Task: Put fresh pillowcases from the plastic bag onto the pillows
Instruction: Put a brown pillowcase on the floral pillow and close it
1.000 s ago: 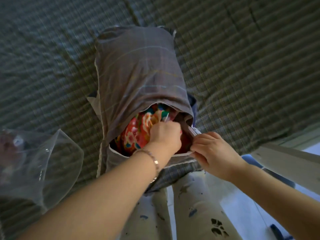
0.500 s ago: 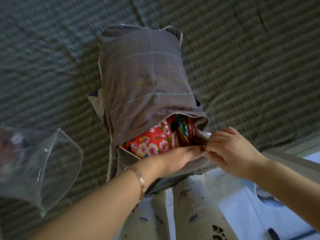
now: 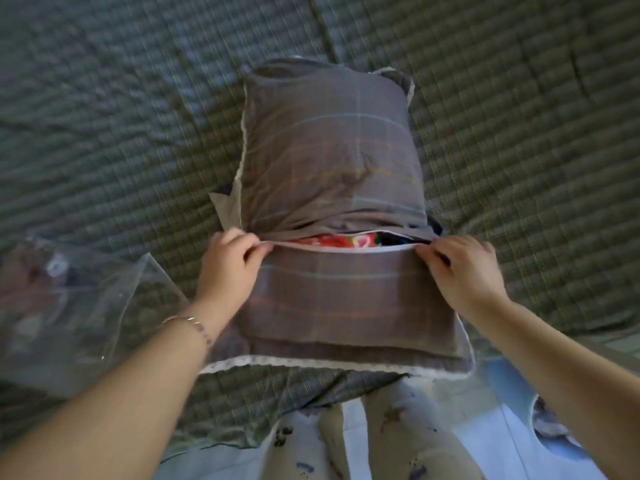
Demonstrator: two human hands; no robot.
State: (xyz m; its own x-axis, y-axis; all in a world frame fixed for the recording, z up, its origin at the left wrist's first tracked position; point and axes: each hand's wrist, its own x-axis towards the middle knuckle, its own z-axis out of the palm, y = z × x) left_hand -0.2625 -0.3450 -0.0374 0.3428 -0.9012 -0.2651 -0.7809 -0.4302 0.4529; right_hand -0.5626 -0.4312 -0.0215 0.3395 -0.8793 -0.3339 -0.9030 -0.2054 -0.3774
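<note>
Left hand [image 3: 228, 268] and right hand [image 3: 460, 271] pinch the pillowcase flap [image 3: 346, 292] on the quilted bedspread [image 3: 104, 98].

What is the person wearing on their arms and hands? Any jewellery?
No sleeves or gloves show. The left hand has a thin, silvery bracelet at its wrist. The right hand has no watch or bracelet. The picture is too blurred to tell about rings.
</note>
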